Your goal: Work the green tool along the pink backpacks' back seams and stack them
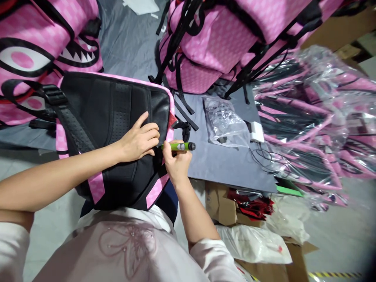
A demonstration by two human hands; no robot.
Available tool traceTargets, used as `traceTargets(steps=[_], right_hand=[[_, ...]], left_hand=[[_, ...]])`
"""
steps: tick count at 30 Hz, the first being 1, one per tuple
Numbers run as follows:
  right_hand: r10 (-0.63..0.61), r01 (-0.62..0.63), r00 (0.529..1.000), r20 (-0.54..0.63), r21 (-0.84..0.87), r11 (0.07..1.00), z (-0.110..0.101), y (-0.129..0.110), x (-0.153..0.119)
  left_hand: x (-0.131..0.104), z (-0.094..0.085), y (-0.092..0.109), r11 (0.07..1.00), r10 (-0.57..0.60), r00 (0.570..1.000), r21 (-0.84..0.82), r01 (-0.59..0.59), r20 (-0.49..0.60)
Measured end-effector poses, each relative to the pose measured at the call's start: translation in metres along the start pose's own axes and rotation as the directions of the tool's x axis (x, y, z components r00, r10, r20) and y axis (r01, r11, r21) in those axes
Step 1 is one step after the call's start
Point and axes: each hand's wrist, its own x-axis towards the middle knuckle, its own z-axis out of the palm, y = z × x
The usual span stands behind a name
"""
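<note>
A pink backpack [122, 98] lies before me with its black padded back panel facing up and its lower end against my lap. My left hand [141, 139] rests on the panel with fingers slightly bent and thumb apart, holding nothing. At the bag's right edge, my right hand [178, 158] is closed around a green marker [180, 146] with a black end. The marker's black end points right, and its other end meets the bag's edge beside my left fingertips. Just above my right hand, a small red triangle [172, 119] shows on the pink trim.
Pink backpacks stand at the upper left [38, 51] and top centre [205, 51]. On the grey table [226, 166] are a clear plastic bag [225, 121] and a white adapter [257, 132] with a thin cable. Plastic-wrapped bags [296, 117] are piled right; cardboard boxes [219, 201] sit below.
</note>
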Motion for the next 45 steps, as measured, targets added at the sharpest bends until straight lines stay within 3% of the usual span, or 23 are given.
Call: traceTargets(steps=[14,20,28,32,35,41,45], right_hand=[[0.071,-0.068,0.993,0.096,-0.04,0.997,-0.003,-0.006,0.012],[0.15,-0.16,0.981,0.126,0.074,0.984,-0.003,-0.004,0.011],[0.217,-0.236,0.962,0.163,0.106,0.966,-0.003,-0.003,0.013],[0.153,-0.173,0.965,0.214,0.08,0.982,-0.005,-0.005,0.018],[0.097,-0.092,0.965,0.244,-0.032,0.995,-0.007,-0.005,0.025],[0.08,-0.075,0.949,0.304,-0.028,0.997,-0.008,-0.001,0.035],[0.163,-0.161,0.951,0.261,-0.031,0.986,-0.009,0.003,0.035]], left_hand=[[0.0,0.0,0.002,1.0,-0.007,1.0,-0.002,0.007,-0.009],[0.001,0.001,0.001,1.0,-0.023,0.999,-0.003,0.024,0.023],[0.001,0.001,0.001,1.0,-0.025,1.0,-0.015,0.025,0.013],[0.002,-0.001,0.001,0.999,-0.034,0.999,-0.035,0.035,0.034],[0.002,-0.001,0.0,0.999,-0.036,0.998,-0.02,0.037,0.048],[0.003,0.001,-0.001,0.995,-0.052,0.996,-0.078,0.057,0.067],[0.004,0.002,-0.002,0.991,-0.061,0.991,-0.114,0.075,0.119]])
